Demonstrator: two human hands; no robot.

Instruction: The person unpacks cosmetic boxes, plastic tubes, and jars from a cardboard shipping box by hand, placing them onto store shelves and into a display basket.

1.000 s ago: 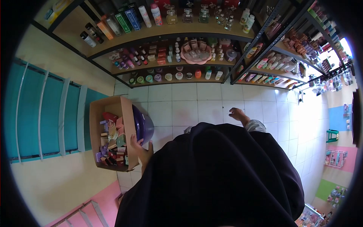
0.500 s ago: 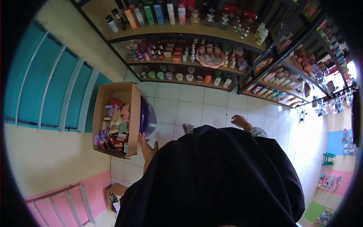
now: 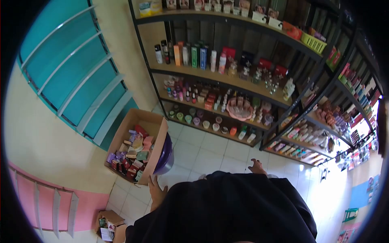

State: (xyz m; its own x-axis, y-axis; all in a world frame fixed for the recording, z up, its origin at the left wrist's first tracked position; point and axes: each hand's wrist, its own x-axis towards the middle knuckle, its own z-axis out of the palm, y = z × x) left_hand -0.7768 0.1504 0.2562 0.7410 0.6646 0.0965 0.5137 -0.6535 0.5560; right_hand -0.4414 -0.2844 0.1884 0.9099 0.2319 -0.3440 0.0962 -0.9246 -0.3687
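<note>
My left hand (image 3: pixel 157 192) has its fingers spread, with the fingertips right at the lower corner of a cardboard box (image 3: pixel 153 154). Inside that box lies a jumble of small cosmetic cartons (image 3: pixel 137 153) in pink, purple, dark red and green. A purple tub (image 3: pixel 166 156) shows partly from behind the box's right wall. Out to the right, over the tiled floor, my right hand (image 3: pixel 257 166) is held in the air with fingers loosely apart and nothing in it. Black cloth covers most of my body and hides my forearms.
Ahead stands a metal-framed shelf (image 3: pixel 243 83) with perfumes, nail polish and jars; a pink basket (image 3: pixel 240 109) sits on one level. More stocked shelves (image 3: pixel 311 137) run along the right. A smaller open carton (image 3: pixel 110 222) is at lower left. Barred teal panels (image 3: pixel 60 60) line the left wall.
My view has tilted up and turned, so the shelves and box appear lower and an upper shelf shows. Both hands stay empty, the left still beside the box corner.
</note>
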